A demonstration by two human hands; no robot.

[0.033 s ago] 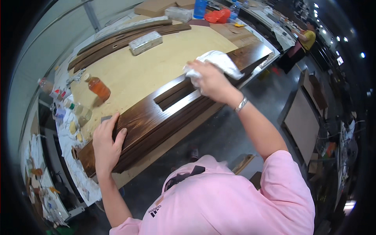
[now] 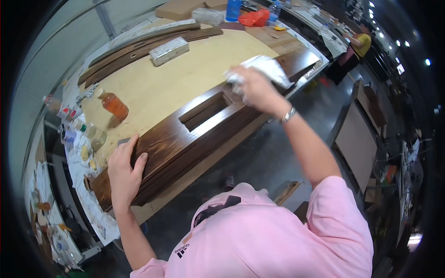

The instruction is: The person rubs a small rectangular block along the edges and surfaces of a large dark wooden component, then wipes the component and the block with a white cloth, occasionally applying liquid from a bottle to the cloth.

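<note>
A long, dark-brown wooden piece (image 2: 162, 136) with a glossy top and a rectangular slot lies slantwise along the table's near edge. Toward its far right end, my right hand (image 2: 259, 91) presses a crumpled white cloth (image 2: 271, 69) onto the top, just past the slot. The fingers are closed on the cloth and partly hidden by it. My left hand (image 2: 125, 169) rests over the left part of the wood, thumb apart from the fingers, which lie flat on it.
Left of the wood stand a bottle of orange-brown liquid (image 2: 114, 106) and a clear green-capped bottle (image 2: 95, 133). Behind are a wrapped block (image 2: 169, 51), dark wooden strips (image 2: 139, 50) and a red plastic bag (image 2: 254, 18). Panels (image 2: 357, 139) stand at right; a person (image 2: 359, 46) works farther off.
My right hand and the cloth have slid a little right along the wood, baring the slot's right end. My left hand stays in place on the wood.
</note>
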